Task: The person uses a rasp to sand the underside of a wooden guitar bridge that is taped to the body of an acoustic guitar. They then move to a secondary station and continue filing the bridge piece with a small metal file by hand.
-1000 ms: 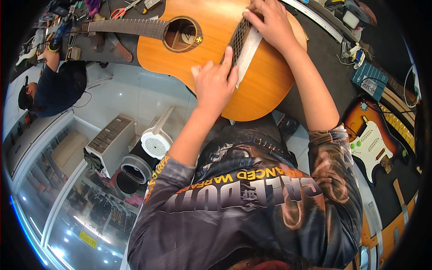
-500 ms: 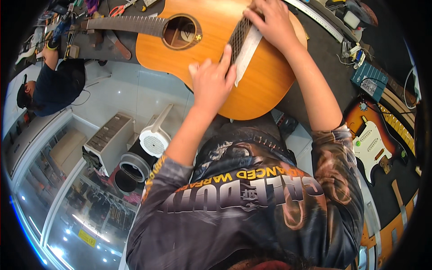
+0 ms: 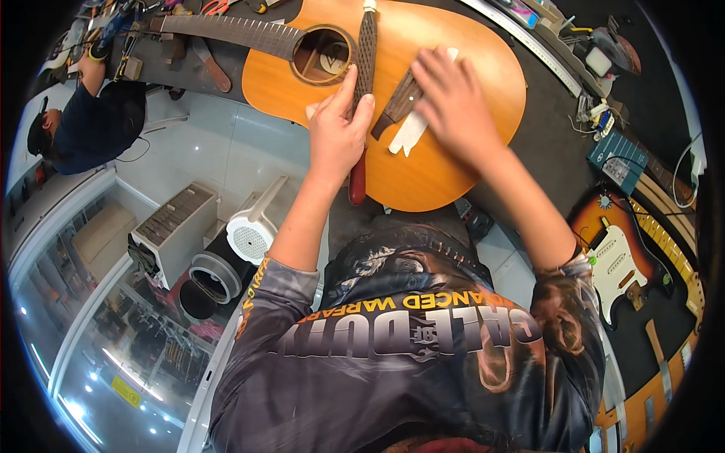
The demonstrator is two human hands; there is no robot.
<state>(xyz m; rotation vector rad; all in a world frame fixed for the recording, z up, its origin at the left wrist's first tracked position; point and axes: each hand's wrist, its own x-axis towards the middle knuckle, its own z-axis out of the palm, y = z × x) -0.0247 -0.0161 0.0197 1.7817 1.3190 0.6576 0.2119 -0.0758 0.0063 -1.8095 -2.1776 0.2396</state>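
Note:
My left hand [image 3: 337, 130] is closed on a long textured file [image 3: 367, 47] with a red handle [image 3: 357, 181], held over the top of an acoustic guitar [image 3: 492, 79], just right of its soundhole [image 3: 310, 59]. My right hand [image 3: 457, 113], slightly blurred, has its fingers apart over the dark wooden bridge [image 3: 393, 107], which has pale tape [image 3: 405, 138] beside it. Whether the fingertips press on the bridge I cannot tell. The fretted neck [image 3: 219, 30] reaches left across the dark bench.
Another person [image 3: 94, 128] works at the bench's left end among tools. At right lie a sunburst electric guitar [image 3: 619, 257], a teal box [image 3: 613, 162], wires and a long straightedge [image 3: 521, 41]. Below are a white stool [image 3: 251, 236], a bin [image 3: 215, 275] and a glass display case [image 3: 106, 362].
My left hand and the file have moved leftward, off the bridge, exposing it and the red handle. My right hand has come down toward me from the file's far end onto the bridge area.

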